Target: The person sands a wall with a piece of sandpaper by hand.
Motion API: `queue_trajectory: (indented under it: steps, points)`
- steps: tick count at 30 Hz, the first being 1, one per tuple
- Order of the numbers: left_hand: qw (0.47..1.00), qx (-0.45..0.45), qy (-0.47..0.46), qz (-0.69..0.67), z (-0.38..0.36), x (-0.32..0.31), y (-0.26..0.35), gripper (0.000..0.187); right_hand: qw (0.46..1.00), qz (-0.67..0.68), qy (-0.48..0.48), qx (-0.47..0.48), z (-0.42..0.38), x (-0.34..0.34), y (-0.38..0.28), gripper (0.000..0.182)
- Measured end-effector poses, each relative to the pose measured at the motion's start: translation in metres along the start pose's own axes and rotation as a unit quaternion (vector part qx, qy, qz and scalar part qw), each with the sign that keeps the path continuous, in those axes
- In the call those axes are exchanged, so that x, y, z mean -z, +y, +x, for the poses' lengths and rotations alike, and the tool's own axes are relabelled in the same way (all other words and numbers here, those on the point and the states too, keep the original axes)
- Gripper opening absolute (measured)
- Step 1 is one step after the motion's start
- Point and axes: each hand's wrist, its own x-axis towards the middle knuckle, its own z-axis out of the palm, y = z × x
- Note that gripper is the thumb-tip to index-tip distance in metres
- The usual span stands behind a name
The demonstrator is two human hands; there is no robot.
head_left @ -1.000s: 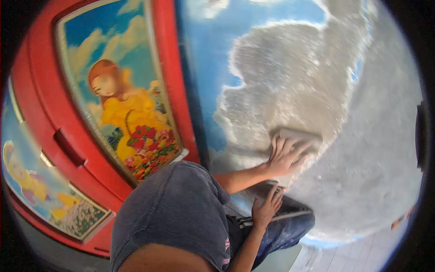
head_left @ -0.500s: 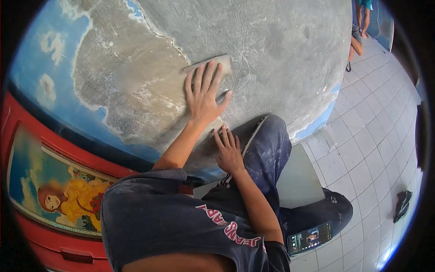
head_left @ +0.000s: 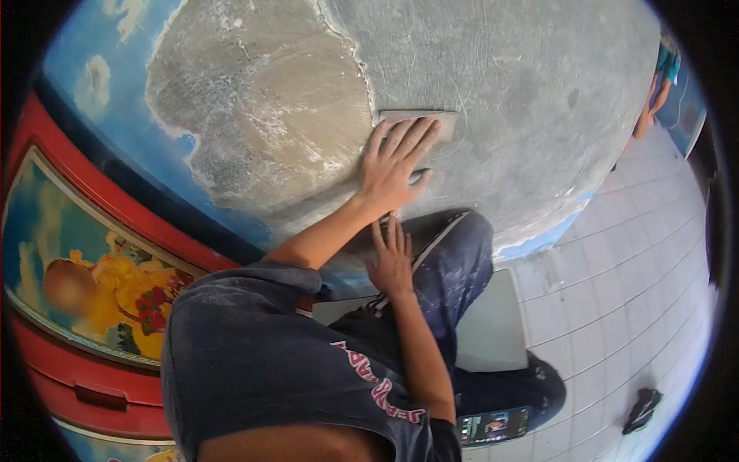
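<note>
My left hand (head_left: 392,165) lies flat on a grey sanding block (head_left: 419,119) and presses it against a large rounded surface (head_left: 500,69). The block sits just right of the line where a tan, rubbed-down patch (head_left: 269,115) meets smooth grey filler. Blue painted sky with clouds (head_left: 92,85) remains along the left edge of that surface. My right hand (head_left: 389,258) rests open, fingers spread, on my knee in paint-stained blue jeans (head_left: 454,262), close against the surface's lower part.
A red panel holding a framed painted picture (head_left: 92,292) runs along the left. A phone with a lit screen (head_left: 493,425) lies on the white tiled floor (head_left: 616,308) by a pale board (head_left: 493,331). A dark object (head_left: 643,408) lies further right. Another person's legs (head_left: 654,100) stand at the upper right.
The view swung from the red panel onto the rounded surface. My left hand slid the block from the tan patch towards the grey filler. The right hand stayed by my knee.
</note>
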Motion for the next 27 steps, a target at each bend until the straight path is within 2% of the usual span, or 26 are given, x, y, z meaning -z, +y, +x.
queue_trajectory:
  steps: [3, 5, 7, 8, 10, 11, 13, 14, 15, 17, 18, 22, 24, 25, 27]
  points:
    - [0.997, 0.036, 0.067, -0.018, 0.020, 0.016, -0.001, 0.083, 1.000, 0.012, -0.004, 0.015, 0.002, 0.008, -0.005, 0.102]
    - [0.995, 0.067, 0.072, -0.015, 0.028, 0.018, 0.005, 0.084, 1.000, 0.014, -0.006, 0.009, 0.003, 0.005, -0.003, 0.104]
    - [0.998, 0.024, 0.033, -0.056, 0.026, 0.006, 0.012, 0.084, 1.000, -0.001, -0.015, 0.027, 0.003, 0.001, -0.001, 0.100]
    - [0.997, 0.030, 0.043, -0.049, 0.018, -0.004, 0.016, 0.084, 0.999, -0.007, -0.030, 0.019, 0.002, -0.003, 0.001, 0.094]
    - [0.997, -0.059, -0.028, 0.041, 0.010, -0.021, 0.024, 0.087, 0.998, -0.023, -0.055, 0.011, 0.002, -0.003, 0.002, 0.086]
    - [0.997, -0.055, -0.021, 0.041, 0.011, -0.025, 0.023, 0.087, 0.998, -0.030, -0.054, 0.015, 0.002, -0.004, 0.002, 0.086]
    - [0.994, -0.058, -0.055, -0.079, 0.016, -0.015, 0.019, 0.093, 0.999, -0.014, -0.037, 0.011, 0.002, -0.005, 0.002, 0.086]
    - [0.995, -0.016, -0.029, -0.093, 0.021, -0.011, 0.016, 0.092, 1.000, -0.004, -0.029, 0.010, 0.002, -0.005, 0.002, 0.095]
    - [0.995, -0.015, -0.027, -0.095, 0.031, -0.002, 0.010, 0.092, 0.999, -0.007, -0.030, 0.009, 0.002, -0.003, 0.001, 0.095]
    - [0.989, 0.057, 0.123, -0.051, 0.045, 0.014, -0.001, 0.091, 1.000, -0.004, -0.022, 0.015, 0.004, 0.004, -0.003, 0.102]
    - [0.991, 0.071, 0.111, 0.003, 0.045, 0.024, -0.003, 0.091, 0.999, -0.019, -0.027, 0.015, 0.003, 0.005, -0.004, 0.106]
    - [0.995, 0.038, 0.087, 0.009, 0.021, 0.004, 0.000, 0.089, 0.999, -0.031, -0.033, 0.017, 0.003, 0.004, -0.004, 0.106]
    - [0.997, 0.029, 0.022, -0.065, 0.012, 0.009, -0.005, 0.086, 0.999, -0.019, -0.017, 0.022, 0.002, 0.004, -0.003, 0.106]
    - [0.997, 0.031, 0.028, -0.063, 0.020, 0.019, -0.011, 0.086, 0.999, -0.024, -0.014, 0.027, 0.004, 0.006, 0.000, 0.106]
    - [0.982, 0.115, 0.149, -0.011, 0.034, 0.047, -0.033, 0.083, 1.000, -0.014, -0.014, 0.020, 0.002, 0.004, -0.004, 0.106]
